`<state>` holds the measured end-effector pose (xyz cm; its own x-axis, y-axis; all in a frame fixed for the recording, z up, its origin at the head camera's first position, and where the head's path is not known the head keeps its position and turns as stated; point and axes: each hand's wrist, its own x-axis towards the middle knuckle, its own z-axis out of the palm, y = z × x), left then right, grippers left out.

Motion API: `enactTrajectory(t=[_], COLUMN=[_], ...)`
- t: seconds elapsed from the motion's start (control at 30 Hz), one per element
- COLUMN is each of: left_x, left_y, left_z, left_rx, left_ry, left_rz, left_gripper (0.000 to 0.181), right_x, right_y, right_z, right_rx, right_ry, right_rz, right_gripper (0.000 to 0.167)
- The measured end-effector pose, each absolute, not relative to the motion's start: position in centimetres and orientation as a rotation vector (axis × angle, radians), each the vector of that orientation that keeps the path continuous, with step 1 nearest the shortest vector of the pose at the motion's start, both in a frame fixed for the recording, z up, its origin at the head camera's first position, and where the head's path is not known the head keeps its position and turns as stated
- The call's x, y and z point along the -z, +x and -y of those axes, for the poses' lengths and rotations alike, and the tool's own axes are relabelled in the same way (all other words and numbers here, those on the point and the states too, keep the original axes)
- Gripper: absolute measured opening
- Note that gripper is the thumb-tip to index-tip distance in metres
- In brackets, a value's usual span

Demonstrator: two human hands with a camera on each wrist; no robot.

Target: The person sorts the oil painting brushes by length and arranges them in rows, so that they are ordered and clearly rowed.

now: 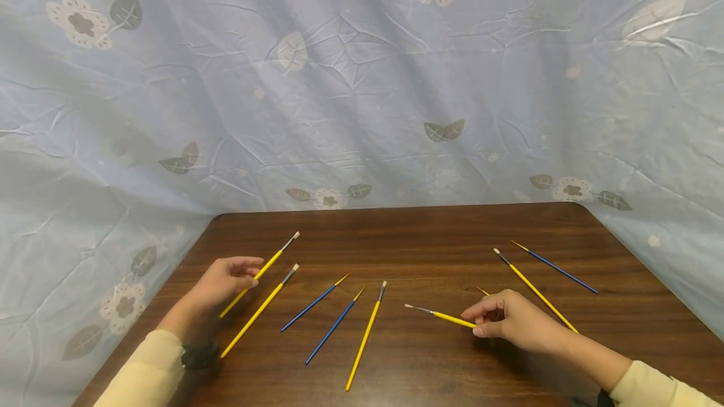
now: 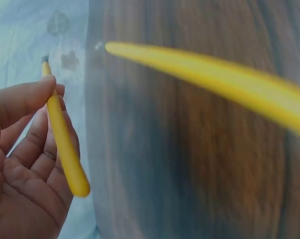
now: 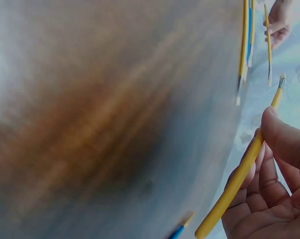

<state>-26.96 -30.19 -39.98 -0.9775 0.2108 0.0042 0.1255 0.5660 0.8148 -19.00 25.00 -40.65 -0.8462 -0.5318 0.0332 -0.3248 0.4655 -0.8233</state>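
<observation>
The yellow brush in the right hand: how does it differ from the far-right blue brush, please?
The yellow brush has a whitish tip, the blue brush a golden one. The right hand holds the yellow brush; the blue brush lies on the table. Both are slender paintbrushes.

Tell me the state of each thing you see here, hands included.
Left hand: pinching a slim yellow-handled paintbrush
Right hand: pinching another yellow-handled paintbrush
Three other yellow-handled paintbrushes: lying down
Four slim blue-handled paintbrushes: lying down, one mostly hidden
Brown wood-grain table: scattered with paintbrushes
Pale blue floral curtain: hanging, creased
</observation>
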Motion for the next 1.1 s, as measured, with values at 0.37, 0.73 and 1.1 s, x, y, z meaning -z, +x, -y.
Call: enactTrajectory(t=[0.37,0.73,1.1], left_x=[38.6,38.1,38.9], left_y=[-27.6,-28.5,-29.7], left_z=[26.6,21.5,16.0], left_rx=[-1.512,-1.618,-1.758], left_ry=[0.415,0.448,0.291], left_rz=[-2.588,-2.476,-2.44], left_gripper=[0.047,0.046,0.042], right_x=[38.9,37.7,37.1], right_y=[-21.0,-23.2,-25.6], right_z=[-25.2,-24.6,-23.4], right_rx=[1.325,1.37,1.43], right_ry=[-0.719,-0.584,-0.34], right_rz=[-2.538,-2.599,-2.596], right_gripper=[0.028,0.034,0.037])
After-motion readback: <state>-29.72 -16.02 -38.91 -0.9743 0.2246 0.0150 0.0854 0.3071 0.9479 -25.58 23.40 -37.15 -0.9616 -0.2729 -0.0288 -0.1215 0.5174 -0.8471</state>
